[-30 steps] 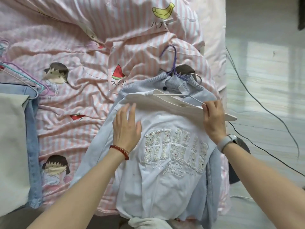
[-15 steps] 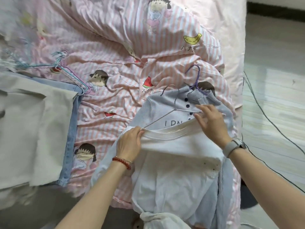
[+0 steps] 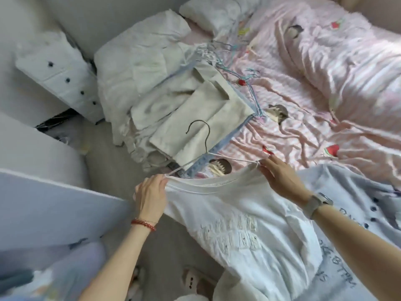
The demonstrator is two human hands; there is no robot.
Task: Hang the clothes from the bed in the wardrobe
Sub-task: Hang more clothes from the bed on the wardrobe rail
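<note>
Leftmost, a white drawer unit (image 3: 63, 77) with dark knobs stands by the wall, and a pale rounded surface fills the lower left corner, too blurred to name. Next to the unit a heap of white and beige clothes (image 3: 165, 88) lies on the near end of the bed (image 3: 325, 88), with a folded beige piece on top and a strip of blue denim (image 3: 225, 135) showing along its edge. Thin coloured hangers (image 3: 236, 64) lie tangled just beyond the heap on the pink striped sheet.

Lower down, the left hand (image 3: 150, 192), with a red bead bracelet (image 3: 143, 223) at the wrist, grips the left shoulder of a white shirt (image 3: 245, 231) together with the end of a wire hanger (image 3: 204, 146); its fingers are curled round cloth and wire. The hanger's hook rises in front of the beige piece, and its arms run down into the shirt's neck opening. The shirt is held up over the bed's edge, its front with raised white lettering facing the camera and its lower part draping down toward the floor, where a pair of slippers (image 3: 191, 281) shows.

On the other side, the right hand (image 3: 280, 181), with a grey watch (image 3: 316, 203) on the wrist, pinches the shirt's collar at the hanger's right arm. Under that forearm a light blue top (image 3: 364, 213) with dark buttons and dark lettering lies flat on the bed. Farther right the pink quilt (image 3: 347, 53), printed with watermelons and cartoon figures, is bunched up.
</note>
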